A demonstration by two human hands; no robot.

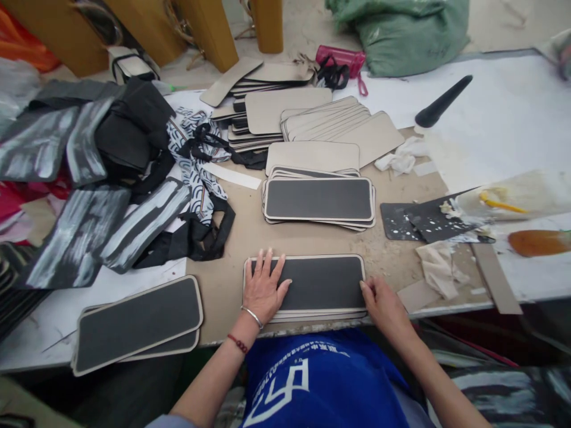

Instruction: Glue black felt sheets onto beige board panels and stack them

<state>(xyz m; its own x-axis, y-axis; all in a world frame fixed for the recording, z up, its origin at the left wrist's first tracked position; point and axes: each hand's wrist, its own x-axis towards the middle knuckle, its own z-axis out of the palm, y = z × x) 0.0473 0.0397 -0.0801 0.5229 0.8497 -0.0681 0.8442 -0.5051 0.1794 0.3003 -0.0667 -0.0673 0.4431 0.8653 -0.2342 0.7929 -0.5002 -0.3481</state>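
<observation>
Panel stacks lined up front to back on surface [218,309], other stuff both sides.
Near stack [325,282] at front edge, middle stack [319,199] behind it, loose boards [316,116] farther behind. Front left: two overlapping panels [138,321]; fabric pile [129,131] behind them. Right of middle stack: overlapping cards [423,223]. Back: pouch [341,60] left of sack [405,35].

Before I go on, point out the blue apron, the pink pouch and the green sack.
Blue apron [339,362]: head view, upper front.
Pink pouch [343,58]: head view, its side.
Green sack [405,44]: head view, middle.
</observation>
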